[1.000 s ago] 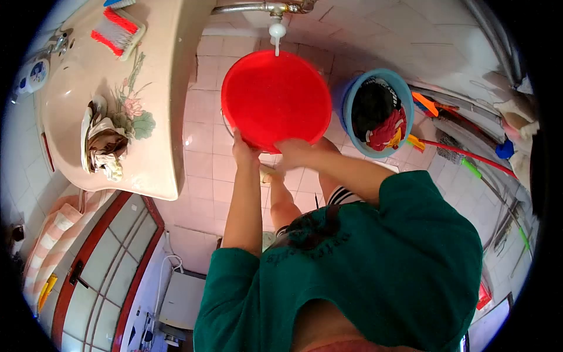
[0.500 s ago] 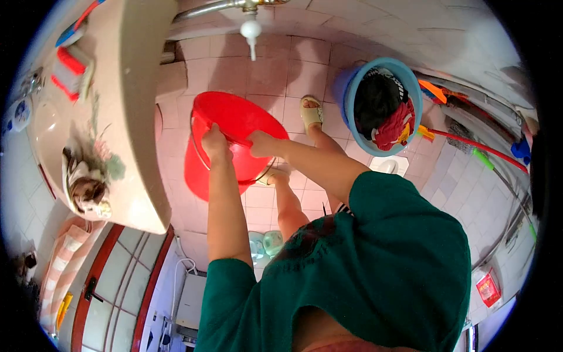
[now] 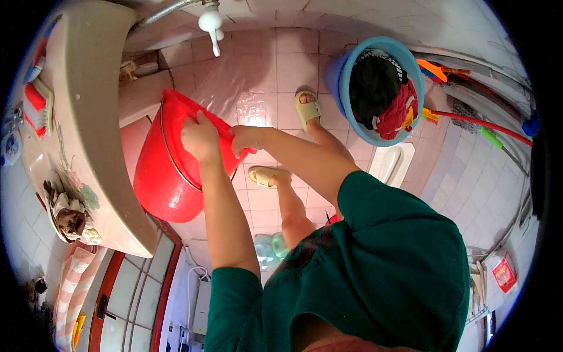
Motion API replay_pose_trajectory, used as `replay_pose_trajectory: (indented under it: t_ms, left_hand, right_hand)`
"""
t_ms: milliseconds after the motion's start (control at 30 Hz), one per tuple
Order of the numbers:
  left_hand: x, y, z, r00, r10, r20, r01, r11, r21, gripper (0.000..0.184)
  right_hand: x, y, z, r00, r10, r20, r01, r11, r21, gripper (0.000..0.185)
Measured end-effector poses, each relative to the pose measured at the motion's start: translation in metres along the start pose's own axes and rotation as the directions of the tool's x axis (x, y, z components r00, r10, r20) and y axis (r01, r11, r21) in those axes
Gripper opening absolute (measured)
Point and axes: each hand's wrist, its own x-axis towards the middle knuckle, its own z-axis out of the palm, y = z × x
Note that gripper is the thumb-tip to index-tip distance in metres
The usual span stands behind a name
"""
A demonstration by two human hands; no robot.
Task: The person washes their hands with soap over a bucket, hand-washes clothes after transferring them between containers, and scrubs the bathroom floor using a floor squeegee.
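Gripping its rim, the left hand and right hand clamp the tilted red bucket beside the sink, base leftward, mouth facing forward-right, left hand nearer the base.

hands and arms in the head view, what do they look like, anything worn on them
The left hand and right hand are bare, with no gloves. Both forearms are uncovered, with no watch or bracelet visible. The left sleeve and right sleeve are short, plain and dark green.
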Motion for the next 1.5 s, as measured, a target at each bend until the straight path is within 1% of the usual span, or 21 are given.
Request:
replay_pose_trajectory:
  t_ms: [133,300,400,467,567,633,700,733,767,833,967,1033,1067,1100,1167,1200,1233,1267,1333,1400,1500]
  left_hand:
    - [-0.015,0.009,-0.004,0.998,0.030,0.053,-0.032,0.999,0.032,0.032]
    - [-0.034,0.013,0.001,0.995,0.058,0.075,-0.058,0.998,-0.004,0.029]
    - [-0.038,0.006,0.006,0.992,0.116,0.048,-0.114,0.992,-0.045,0.033]
    - [-0.039,0.000,0.002,0.983,0.182,0.009,-0.181,0.981,-0.066,0.037]
    - [-0.031,-0.016,0.000,0.998,0.059,0.015,-0.053,0.960,-0.274,0.040]
    - [-0.017,-0.048,0.031,0.988,-0.151,0.029,0.140,0.804,-0.578,0.032]
    - [-0.012,-0.063,0.049,0.936,-0.250,0.246,0.341,0.481,-0.808,0.028]
    - [-0.008,-0.062,0.050,0.779,-0.343,0.525,0.618,0.278,-0.735,0.031]
    - [-0.003,-0.065,0.062,0.778,-0.325,0.537,0.622,0.282,-0.731,0.031]
    - [-0.001,-0.075,0.105,0.623,-0.167,0.765,0.743,-0.181,-0.644,0.038]
    - [-0.007,-0.048,0.155,0.641,0.018,0.767,0.722,-0.353,-0.595,0.038]
    - [-0.013,-0.034,0.177,0.578,-0.051,0.815,0.755,-0.347,-0.557,0.033]
    - [-0.019,-0.030,0.186,0.591,0.074,0.804,0.763,-0.375,-0.526,0.032]
    - [-0.022,-0.025,0.195,0.599,0.199,0.776,0.772,-0.400,-0.494,0.032]
    - [-0.022,-0.020,0.208,0.529,0.200,0.824,0.836,-0.289,-0.467,0.035]
    - [-0.022,-0.016,0.203,0.356,0.191,0.915,0.926,-0.205,-0.317,0.038]
    - [-0.023,-0.014,0.198,0.171,0.162,0.972,0.980,-0.125,-0.152,0.042]
    - [-0.027,-0.011,0.195,0.167,0.155,0.974,0.981,-0.123,-0.148,0.042]
    - [-0.032,-0.003,0.189,0.366,-0.259,0.894,0.930,0.081,-0.357,0.050]
    - [-0.034,-0.015,0.189,0.464,-0.267,0.844,0.884,0.192,-0.426,0.049]
    - [-0.042,-0.018,0.167,0.587,-0.255,0.769,0.796,0.357,-0.490,0.041]
  right_hand:
    - [-0.003,0.022,0.011,0.967,-0.207,0.148,0.117,0.879,0.462,0.041]
    - [-0.008,0.042,0.021,0.966,-0.251,0.055,0.198,0.863,0.464,0.034]
    - [-0.021,0.039,0.022,0.977,-0.214,-0.001,0.199,0.909,0.367,0.033]
    - [-0.020,0.038,0.024,0.952,-0.131,-0.278,0.131,0.991,-0.020,0.031]
    - [-0.018,0.024,0.028,0.899,-0.258,-0.353,0.134,0.931,-0.339,0.038]
    - [-0.021,0.019,0.026,0.864,-0.321,-0.387,0.106,0.869,-0.483,0.041]
    - [-0.028,0.021,0.021,0.732,-0.608,-0.307,0.174,0.602,-0.779,0.045]
    - [-0.039,0.022,0.015,0.728,-0.603,-0.327,0.157,0.611,-0.776,0.045]
    - [-0.061,0.020,0.007,0.572,-0.729,-0.376,0.199,0.568,-0.799,0.045]
    - [-0.112,0.020,-0.014,0.322,-0.833,-0.449,0.168,0.517,-0.839,0.047]
    - [-0.221,0.050,-0.090,-0.159,-0.713,-0.683,-0.288,0.695,-0.659,0.065]
    - [-0.255,0.078,-0.122,-0.294,-0.554,-0.779,-0.531,0.772,-0.348,0.093]
    - [-0.258,0.087,-0.133,-0.349,-0.269,-0.898,-0.420,0.901,-0.107,0.100]
    - [-0.256,0.095,-0.146,-0.353,-0.268,-0.896,-0.422,0.901,-0.103,0.100]
    - [-0.258,0.084,-0.159,-0.133,0.177,-0.975,-0.678,0.702,0.220,0.105]
    - [-0.255,0.077,-0.161,-0.173,0.231,-0.957,-0.688,0.667,0.285,0.096]
    - [-0.255,0.086,-0.167,-0.171,0.240,-0.956,-0.692,0.661,0.289,0.096]
    - [-0.256,0.101,-0.177,-0.199,0.153,-0.968,-0.630,0.736,0.246,0.089]
    - [-0.259,0.124,-0.186,-0.234,0.066,-0.970,-0.559,0.807,0.190,0.082]
    - [-0.269,0.140,-0.186,-0.219,-0.150,-0.964,-0.537,0.843,-0.009,0.066]
    - [-0.292,0.152,-0.173,-0.121,-0.204,-0.971,-0.453,0.882,-0.129,0.060]
